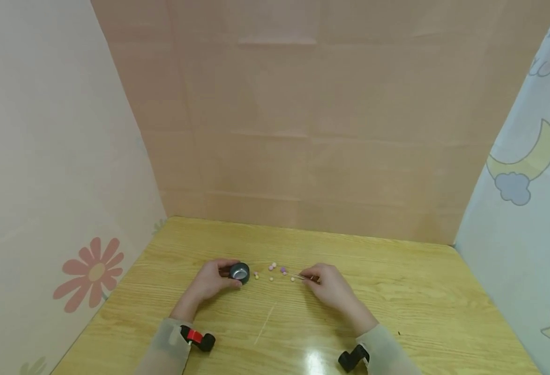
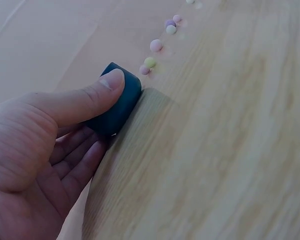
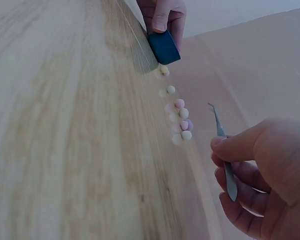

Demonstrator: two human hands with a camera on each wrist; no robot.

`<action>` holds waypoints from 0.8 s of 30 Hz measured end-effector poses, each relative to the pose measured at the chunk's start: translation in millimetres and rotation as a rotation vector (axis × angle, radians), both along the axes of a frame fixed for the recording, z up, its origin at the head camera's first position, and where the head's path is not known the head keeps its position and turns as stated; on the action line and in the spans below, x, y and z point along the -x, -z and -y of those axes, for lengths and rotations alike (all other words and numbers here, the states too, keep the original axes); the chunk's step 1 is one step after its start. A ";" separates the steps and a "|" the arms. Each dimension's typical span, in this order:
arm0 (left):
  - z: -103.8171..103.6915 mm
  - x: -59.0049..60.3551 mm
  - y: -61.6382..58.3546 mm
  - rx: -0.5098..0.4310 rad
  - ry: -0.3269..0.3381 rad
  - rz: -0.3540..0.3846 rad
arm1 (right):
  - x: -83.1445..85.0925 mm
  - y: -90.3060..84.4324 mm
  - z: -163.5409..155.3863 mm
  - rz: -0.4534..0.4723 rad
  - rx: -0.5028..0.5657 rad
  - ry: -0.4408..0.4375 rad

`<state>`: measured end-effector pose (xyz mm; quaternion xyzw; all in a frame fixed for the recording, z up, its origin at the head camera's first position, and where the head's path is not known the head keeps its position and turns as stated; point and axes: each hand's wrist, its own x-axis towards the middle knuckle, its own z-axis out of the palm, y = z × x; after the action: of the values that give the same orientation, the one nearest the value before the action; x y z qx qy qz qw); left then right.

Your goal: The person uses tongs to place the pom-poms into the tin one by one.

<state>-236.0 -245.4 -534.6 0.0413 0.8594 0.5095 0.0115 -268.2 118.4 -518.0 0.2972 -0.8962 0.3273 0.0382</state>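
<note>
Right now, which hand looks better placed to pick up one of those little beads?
Probably the right hand: it holds tweezers pointed at the beads, while the left hand grips the small container.

Dark blue cup (image 2: 117, 102), pastel pink, purple, yellow beads (image 1: 275, 271), yellow wood-grain table (image 1: 397, 291)

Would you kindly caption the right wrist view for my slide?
Right hand pinches tweezers near pastel beads; left hand holds a dark cup.

On the table (image 1: 397, 291) my left hand (image 1: 211, 281) holds the small cup (image 1: 240, 272) at the left; just right of it the beads (image 1: 272, 267) lie scattered in a row; right of them my right hand (image 1: 326, 284) pinches the tweezers (image 1: 298, 276), tips toward the beads; a thin stick (image 1: 264, 324) lies nearer me, between my wrists.
</note>
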 end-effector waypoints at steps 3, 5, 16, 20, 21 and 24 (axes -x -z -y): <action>0.2 -0.8 0.9 -0.004 0.001 0.004 | -2.9 -1.1 -2.5 0.006 -0.022 0.010; 0.5 -1.8 1.6 -0.004 0.002 0.008 | -4.9 -1.2 -3.8 0.015 -0.029 0.020; 0.7 -4.1 4.0 0.009 -0.003 0.000 | -4.7 3.6 -10.0 0.023 -0.095 0.035; 0.5 -2.5 3.3 0.003 0.000 -0.002 | -2.2 2.1 -11.4 0.023 -0.105 0.034; 0.7 -2.0 3.3 0.003 0.001 -0.003 | -2.0 1.2 -11.6 0.025 -0.107 0.032; 0.9 -0.5 2.0 -0.002 -0.001 -0.006 | -1.3 -0.2 -11.2 0.028 -0.109 0.032</action>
<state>-235.5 -246.4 -536.6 0.0424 0.8590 0.5101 0.0088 -266.9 129.6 -517.8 0.2800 -0.9177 0.2815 0.0146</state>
